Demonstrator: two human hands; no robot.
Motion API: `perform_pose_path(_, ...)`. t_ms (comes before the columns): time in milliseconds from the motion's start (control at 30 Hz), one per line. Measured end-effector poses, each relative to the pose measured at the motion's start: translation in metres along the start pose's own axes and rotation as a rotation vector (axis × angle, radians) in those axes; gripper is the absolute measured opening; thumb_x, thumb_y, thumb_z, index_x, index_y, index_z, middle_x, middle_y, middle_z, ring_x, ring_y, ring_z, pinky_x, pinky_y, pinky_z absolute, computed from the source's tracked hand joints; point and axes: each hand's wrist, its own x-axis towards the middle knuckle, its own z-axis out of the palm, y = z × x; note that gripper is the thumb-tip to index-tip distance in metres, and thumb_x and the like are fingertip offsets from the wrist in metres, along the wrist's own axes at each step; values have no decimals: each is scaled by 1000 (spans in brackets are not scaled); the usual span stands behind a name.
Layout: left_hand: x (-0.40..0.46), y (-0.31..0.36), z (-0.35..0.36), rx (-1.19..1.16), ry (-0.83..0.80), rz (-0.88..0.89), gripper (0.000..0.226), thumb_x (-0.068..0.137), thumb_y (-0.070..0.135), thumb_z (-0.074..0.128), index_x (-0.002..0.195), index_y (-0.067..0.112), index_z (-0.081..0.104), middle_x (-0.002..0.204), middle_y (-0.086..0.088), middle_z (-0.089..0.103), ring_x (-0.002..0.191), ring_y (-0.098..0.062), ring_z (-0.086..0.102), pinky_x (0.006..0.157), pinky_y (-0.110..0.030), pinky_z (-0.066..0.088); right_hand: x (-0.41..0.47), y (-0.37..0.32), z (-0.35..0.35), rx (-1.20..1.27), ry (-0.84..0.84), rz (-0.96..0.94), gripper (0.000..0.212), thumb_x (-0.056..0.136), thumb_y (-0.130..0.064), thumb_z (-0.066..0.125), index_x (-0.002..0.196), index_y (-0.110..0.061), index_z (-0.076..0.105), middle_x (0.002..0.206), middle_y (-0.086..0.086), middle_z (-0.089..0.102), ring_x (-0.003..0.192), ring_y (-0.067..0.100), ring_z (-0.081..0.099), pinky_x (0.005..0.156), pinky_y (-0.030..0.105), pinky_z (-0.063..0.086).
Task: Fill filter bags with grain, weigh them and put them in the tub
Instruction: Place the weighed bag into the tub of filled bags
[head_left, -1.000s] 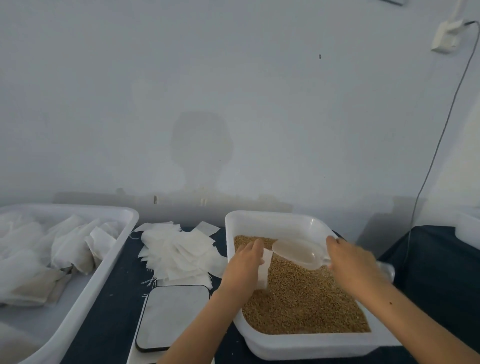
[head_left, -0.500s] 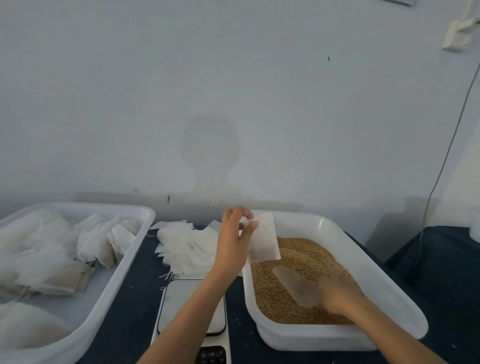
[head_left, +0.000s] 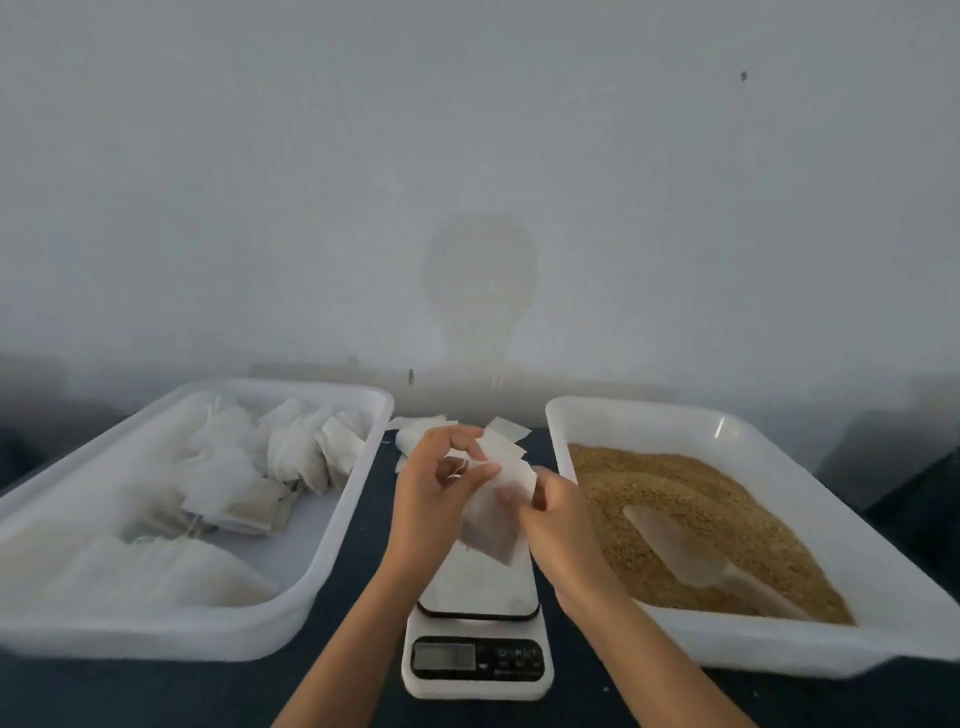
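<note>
Nearest stands a white digital kitchen scale (head_left: 477, 644) with a dark display, on the dark tabletop (head_left: 358, 545). Above its platform the left hand (head_left: 434, 499) and right hand (head_left: 558, 525) both pinch one thin white paper filter bag (head_left: 493, 519), held between them in the air. To the right, a white rectangular plastic tub (head_left: 779, 644) holds golden-brown grain (head_left: 675, 488), with a clear plastic scoop (head_left: 680, 551) lying in it. To the left, another white plastic tub (head_left: 156, 631) holds filled bags (head_left: 249, 467). Behind the hands lies a loose pile of empty white bags (head_left: 415, 431).
</note>
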Motion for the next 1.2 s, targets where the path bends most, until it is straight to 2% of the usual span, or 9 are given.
perform_pose_path(67, -4, -14, -7, 10, 20, -45, 24, 81, 3, 69, 92, 22, 59, 93, 12, 64, 64, -5, 58, 65, -17, 47, 2, 10, 14, -63, 27, -45, 15, 90, -15, 60, 82, -2, 59, 78, 12, 63, 75, 22, 60, 68, 28, 49)
perform_pose_path(167, -8, -36, -15, -2, 49, -187, 31, 81, 9, 70, 101, 24, 51, 102, 6, 63, 76, -8, 64, 72, -25, 54, 4, 22, 26, -146, 63, -78, 34, 89, -12, 61, 63, -23, 42, 61, -11, 44, 57, 0, 41, 54, 13, 36)
perform_pose_path(333, -16, -64, -23, -4, 34, -347, 12, 89, 15, 61, 97, 16, 52, 93, -10, 65, 71, -17, 67, 62, -28, 55, 17, 44, 33, -146, 94, 23, 17, 89, -12, 60, 74, -12, 53, 73, -3, 55, 72, 13, 53, 59, 16, 36)
perform_pose_path(400, -19, -69, -25, -24, 5, -348, 6, 91, 15, 57, 97, 13, 54, 88, -8, 68, 72, -19, 67, 62, -26, 53, 21, 46, 32, -82, 109, 61, 12, 90, -11, 59, 82, -3, 58, 80, 6, 62, 80, 22, 58, 67, 29, 43)
perform_pose_path(533, -27, -74, -31, 29, -165, -376, 19, 86, 12, 65, 103, 14, 58, 89, -7, 72, 81, -23, 68, 71, -29, 55, 28, 43, 30, 4, 171, 68, 16, 89, -7, 58, 87, 8, 58, 86, 22, 64, 85, 36, 60, 73, 41, 47)
perform_pose_path(700, -29, -71, -31, 166, -219, -359, 34, 73, 16, 78, 102, 21, 60, 83, 5, 74, 75, -4, 67, 63, -14, 50, 35, 34, 35, 59, 204, 26, 14, 89, -5, 58, 90, 8, 60, 88, 22, 65, 86, 36, 61, 75, 42, 48)
perform_pose_path(800, -28, -71, -32, 173, -196, -344, 22, 77, 16, 75, 95, 20, 64, 79, 5, 74, 79, -7, 69, 77, -23, 52, 38, 31, 40, 78, 215, 29, 16, 89, -5, 59, 91, 10, 60, 90, 25, 64, 87, 39, 60, 76, 44, 48)
perform_pose_path(967, -27, -70, -36, 75, -156, -323, 14, 78, 7, 72, 86, 17, 68, 75, 2, 74, 75, -6, 68, 69, -11, 47, 39, 34, 49, 98, 204, 47, 16, 90, -7, 58, 92, 9, 59, 90, 25, 63, 90, 39, 59, 80, 48, 47)
perform_pose_path(1200, -27, -72, -37, -18, -153, -332, 12, 77, -3, 69, 76, 9, 70, 71, -8, 73, 65, -9, 65, 65, -15, 48, 39, 41, 49, 137, 216, 36, 15, 90, -7, 57, 91, 8, 58, 91, 26, 62, 90, 39, 58, 79, 49, 47)
